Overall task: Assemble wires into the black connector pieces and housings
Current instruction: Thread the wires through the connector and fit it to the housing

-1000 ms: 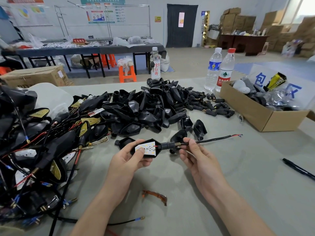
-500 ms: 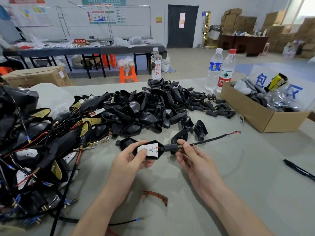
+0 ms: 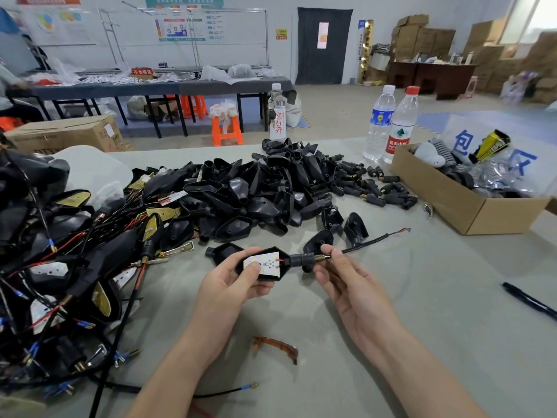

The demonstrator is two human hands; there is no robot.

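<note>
— Where are the hands?
— Mid-table. The left hand (image 3: 229,285) grips a black housing (image 3: 284,262), thumb on its white board (image 3: 265,262). The right hand (image 3: 352,285) pinches the wire (image 3: 369,240) at the housing's threaded stem (image 3: 320,257).
— Room around them?
— Bare table (image 3: 422,312) nearer and rightward, up to a pen (image 3: 530,300). A pile of housings (image 3: 259,188) lies beyond, and wired parts (image 3: 60,267) crowd the left.

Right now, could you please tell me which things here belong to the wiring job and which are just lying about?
For the job: housing held in the left hand; wire pinched by the right hand; pile of black housings; loose connector pieces.
Lying about: two water bottles; pen; orange strip; cardboard box.
</note>
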